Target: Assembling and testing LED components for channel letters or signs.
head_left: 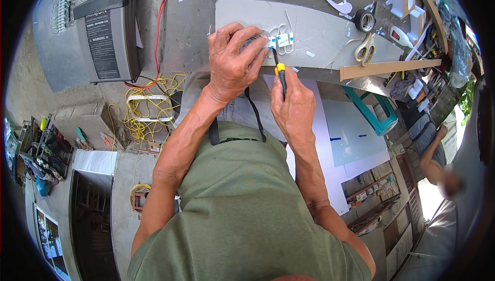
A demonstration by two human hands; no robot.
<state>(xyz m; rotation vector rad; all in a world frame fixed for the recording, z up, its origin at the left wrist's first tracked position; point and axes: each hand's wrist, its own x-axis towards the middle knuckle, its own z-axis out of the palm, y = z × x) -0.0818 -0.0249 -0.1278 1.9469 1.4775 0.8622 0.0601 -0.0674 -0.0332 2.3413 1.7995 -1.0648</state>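
On grey board (319,28): hands, screwdriver (281,77), white modules (281,39).

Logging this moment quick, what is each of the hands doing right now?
Left hand: curled, pressing down on the small white modules on the grey panel.
Right hand: closed around a yellow-and-black screwdriver.

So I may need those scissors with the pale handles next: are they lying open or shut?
Shut, as far as shows: the scissors lie flat on the grey panel, handle loops close together; the blades are too small to tell.
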